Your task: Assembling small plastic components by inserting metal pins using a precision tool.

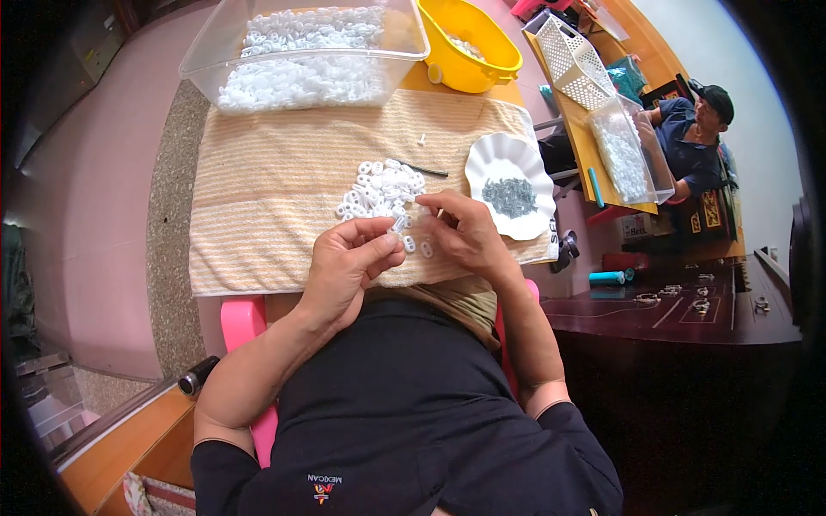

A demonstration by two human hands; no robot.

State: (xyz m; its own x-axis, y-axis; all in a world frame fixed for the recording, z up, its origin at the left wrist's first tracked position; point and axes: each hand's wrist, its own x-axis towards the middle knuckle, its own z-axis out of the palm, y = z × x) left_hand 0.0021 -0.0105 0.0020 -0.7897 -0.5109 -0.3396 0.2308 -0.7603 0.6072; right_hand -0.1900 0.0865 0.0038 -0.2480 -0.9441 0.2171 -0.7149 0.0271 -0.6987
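My left hand (344,262) is closed in a pinch, thumb against forefinger, on a small white plastic piece (398,224). Close by on the right, my right hand (469,236) has its fingers curled together at the tips; what they hold is too small to make out. Just beyond both hands lies a heap of white oval plastic pieces (379,191), each with holes. Two loose white pieces (426,249) rest on the striped towel (258,189) near my fingertips. A thin dark rod (423,169) touches the far side of the heap.
On the right stands a scalloped white dish (483,159) of small grey-green bits. A clear bin (202,73) of white pieces and a yellow tub (490,73) stand at the back. Another person (693,142) sits at a side table on the right with another clear bin (645,185).
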